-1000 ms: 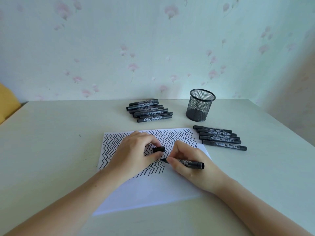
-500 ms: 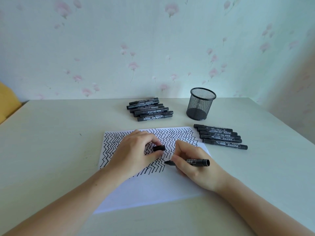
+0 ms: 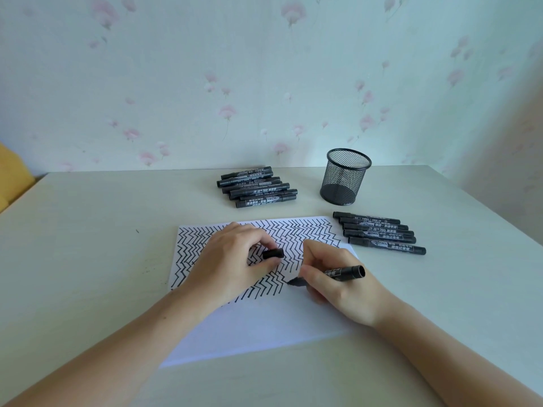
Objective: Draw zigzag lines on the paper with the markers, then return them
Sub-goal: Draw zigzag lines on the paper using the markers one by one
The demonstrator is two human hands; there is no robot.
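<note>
A white paper lies on the table, its upper half filled with black zigzag lines. My right hand grips an uncapped black marker, tip touching the paper at the right end of the zigzags. My left hand rests on the paper and pinches the black marker cap between thumb and fingers. A pile of several black markers lies behind the paper. Another row of several black markers lies to the paper's right.
A black mesh pen cup stands upright and empty near the back, between the two marker groups. The pale table ends at a flowered wall. A yellow object shows at the far left edge.
My right hand has tilted the marker so its rear end points more to the right and up, with the tip shifted slightly along the paper. My left hand holds still with the cap.
</note>
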